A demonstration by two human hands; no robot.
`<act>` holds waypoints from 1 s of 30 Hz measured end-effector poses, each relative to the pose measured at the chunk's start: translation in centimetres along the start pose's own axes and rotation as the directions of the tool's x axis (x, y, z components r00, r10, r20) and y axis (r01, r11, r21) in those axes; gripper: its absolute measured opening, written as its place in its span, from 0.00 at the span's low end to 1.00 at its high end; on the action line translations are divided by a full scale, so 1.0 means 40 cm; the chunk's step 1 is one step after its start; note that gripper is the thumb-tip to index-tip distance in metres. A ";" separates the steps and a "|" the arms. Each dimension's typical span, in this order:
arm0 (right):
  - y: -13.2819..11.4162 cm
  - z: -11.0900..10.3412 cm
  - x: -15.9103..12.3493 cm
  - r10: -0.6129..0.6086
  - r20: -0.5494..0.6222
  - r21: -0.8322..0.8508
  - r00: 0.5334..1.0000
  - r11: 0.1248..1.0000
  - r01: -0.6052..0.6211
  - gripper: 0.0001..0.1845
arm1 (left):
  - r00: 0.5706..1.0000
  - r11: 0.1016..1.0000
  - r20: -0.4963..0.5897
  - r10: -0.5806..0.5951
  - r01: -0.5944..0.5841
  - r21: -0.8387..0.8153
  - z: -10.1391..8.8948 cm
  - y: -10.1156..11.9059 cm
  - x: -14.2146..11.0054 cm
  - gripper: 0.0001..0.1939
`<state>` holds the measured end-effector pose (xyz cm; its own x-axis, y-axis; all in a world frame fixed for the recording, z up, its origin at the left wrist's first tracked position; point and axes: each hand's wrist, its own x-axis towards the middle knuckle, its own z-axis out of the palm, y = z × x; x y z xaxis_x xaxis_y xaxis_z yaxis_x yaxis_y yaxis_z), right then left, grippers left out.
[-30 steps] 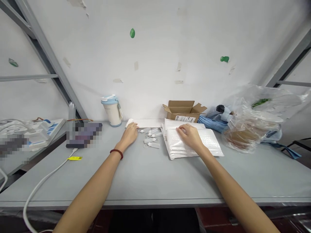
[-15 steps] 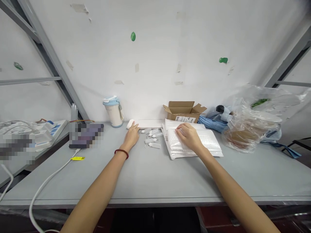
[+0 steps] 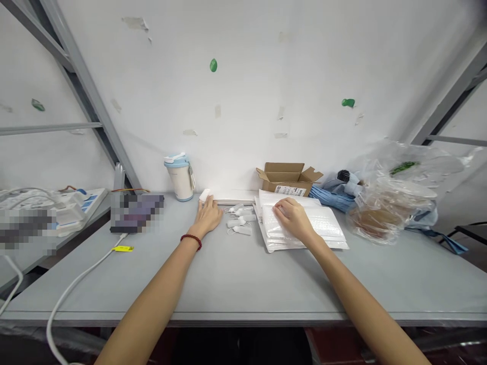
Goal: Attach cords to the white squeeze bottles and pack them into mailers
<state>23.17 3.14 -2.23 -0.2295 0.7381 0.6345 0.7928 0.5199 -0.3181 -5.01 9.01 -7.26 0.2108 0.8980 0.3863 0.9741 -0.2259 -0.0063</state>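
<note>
My left hand point(image 3: 208, 217), with a red bead bracelet point(image 3: 191, 239) on its wrist, lies palm down on the grey table point(image 3: 289, 284). Its fingertips touch a small rounded white object point(image 3: 205, 195) at the end of a long white strip point(image 3: 234, 197). My right hand point(image 3: 292, 219) rests with curled fingers on a stack of white padded mailers point(image 3: 319, 223). Between the hands lie several small white plastic bottles or tags with loops point(image 3: 239, 220).
Behind the hands stand a blue-lidded cream tumbler point(image 3: 180, 180) and an open cardboard box point(image 3: 287, 181). Blue cloth point(image 3: 331, 198) and a clear plastic bag holding round items point(image 3: 391, 213) lie right. A white cable point(image 3: 76, 284) runs left past a blurred object point(image 3: 137, 214).
My left hand has shifted slightly right and my right hand slightly left over the mailers. The whole view has tilted a little.
</note>
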 end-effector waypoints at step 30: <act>-0.059 -0.005 -0.014 -0.553 -0.281 -0.389 0.785 0.813 0.434 0.22 | 0.746 0.830 -0.563 0.355 -0.529 -0.178 -0.133 0.228 -0.068 0.21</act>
<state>21.54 1.41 -1.71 -0.4597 0.1710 0.8714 0.7643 0.5758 0.2903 2.87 2.51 -3.45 0.4572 0.3771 0.8054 0.6822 -0.7297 -0.0456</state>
